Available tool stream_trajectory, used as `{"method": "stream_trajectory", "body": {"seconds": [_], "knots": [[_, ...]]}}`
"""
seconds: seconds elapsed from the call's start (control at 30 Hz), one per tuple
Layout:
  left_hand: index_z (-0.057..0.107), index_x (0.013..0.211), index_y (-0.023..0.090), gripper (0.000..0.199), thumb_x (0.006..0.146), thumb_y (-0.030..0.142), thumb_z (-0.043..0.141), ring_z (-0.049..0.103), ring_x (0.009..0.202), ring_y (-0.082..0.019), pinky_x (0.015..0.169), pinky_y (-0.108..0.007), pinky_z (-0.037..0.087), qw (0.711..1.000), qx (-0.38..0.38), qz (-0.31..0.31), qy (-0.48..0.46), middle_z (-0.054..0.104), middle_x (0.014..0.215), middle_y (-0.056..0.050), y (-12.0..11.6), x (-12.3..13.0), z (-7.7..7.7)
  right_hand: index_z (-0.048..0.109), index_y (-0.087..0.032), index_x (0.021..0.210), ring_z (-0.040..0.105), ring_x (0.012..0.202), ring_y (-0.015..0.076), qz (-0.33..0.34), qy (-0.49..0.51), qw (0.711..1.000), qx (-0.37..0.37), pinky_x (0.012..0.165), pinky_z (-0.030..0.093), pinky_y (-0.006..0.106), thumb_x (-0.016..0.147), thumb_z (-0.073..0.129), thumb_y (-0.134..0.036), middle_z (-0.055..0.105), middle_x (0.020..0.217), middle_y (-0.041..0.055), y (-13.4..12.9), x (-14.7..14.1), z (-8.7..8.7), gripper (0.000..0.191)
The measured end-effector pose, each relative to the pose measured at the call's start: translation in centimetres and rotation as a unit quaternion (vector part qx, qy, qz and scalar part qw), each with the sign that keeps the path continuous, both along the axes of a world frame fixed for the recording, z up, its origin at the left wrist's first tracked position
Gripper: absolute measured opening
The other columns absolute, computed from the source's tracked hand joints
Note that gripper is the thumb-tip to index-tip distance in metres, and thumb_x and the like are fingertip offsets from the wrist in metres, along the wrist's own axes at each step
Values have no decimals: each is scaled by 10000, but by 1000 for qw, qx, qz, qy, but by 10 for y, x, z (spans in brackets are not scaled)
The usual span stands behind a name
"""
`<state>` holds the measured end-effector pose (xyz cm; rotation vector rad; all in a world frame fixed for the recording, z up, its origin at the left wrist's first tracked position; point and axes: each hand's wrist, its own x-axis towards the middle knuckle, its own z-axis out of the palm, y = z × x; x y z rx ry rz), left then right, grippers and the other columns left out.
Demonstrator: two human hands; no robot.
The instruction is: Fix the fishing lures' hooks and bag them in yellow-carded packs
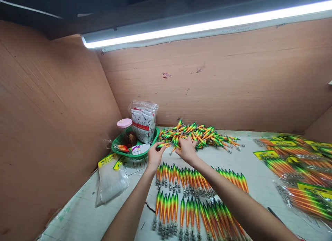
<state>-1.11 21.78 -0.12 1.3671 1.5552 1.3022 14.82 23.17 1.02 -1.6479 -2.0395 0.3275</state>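
My left hand (155,155) pinches a green, yellow and orange squid jig (164,145) between thumb and fingers, just right of the green basket. Close beside it, my right hand (187,149) is closed on another squid jig at the front edge of a loose heap of squid jigs (207,134); its fingers hide most of that jig. Below my hands, more jigs lie side by side in an upper row (193,178) and a lower row (192,213), their metal hook crowns pointing toward me. My right forearm covers part of both rows.
At the left stands a green basket (158,133) with a pink-lidded jar (124,123) and a bag of white packets (144,125). Before it lie clear header bags (111,182). Packed jigs (306,196) lie at right. A lamp (207,25) hangs above.
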Motion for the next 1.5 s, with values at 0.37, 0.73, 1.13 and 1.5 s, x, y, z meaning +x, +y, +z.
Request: {"method": "stream_trajectory", "body": {"seconds": [0.37, 0.73, 1.13, 1.5], "knots": [[738, 885, 129, 435, 573, 420, 827, 514, 580, -82, 573, -212, 404, 948, -95, -208, -223, 655, 706, -41, -87, 6, 37, 573, -207, 853, 478, 539, 88, 94, 451, 871, -168, 564, 442, 269, 651, 724, -510, 565, 725, -20, -98, 106, 48, 394], [753, 899, 189, 264, 659, 276, 820, 600, 660, -79, 637, -168, 460, 895, -163, -324, -258, 705, 752, -16, -124, 25, 50, 667, -212, 852, 583, 612, 96, 125, 602, 742, -266, 610, 514, 230, 675, 803, -323, 617, 739, -16, -154, 119, 51, 249], [751, 901, 200, 222, 685, 204, 800, 672, 805, -123, 734, -187, 513, 886, -181, -351, -244, 745, 861, -29, -130, 33, 48, 648, -210, 871, 595, 636, 91, 101, 638, 714, -269, 622, 495, 230, 650, 820, -260, 634, 808, -16, -172, 130, 42, 284], [742, 920, 194, 262, 673, 251, 808, 644, 802, -123, 743, -212, 484, 871, -214, -384, -219, 734, 867, -40, -133, 48, 44, 612, -198, 852, 524, 625, 78, 65, 609, 747, -257, 568, 442, 207, 639, 828, -319, 584, 773, -25, -183, 142, 33, 326]]}}
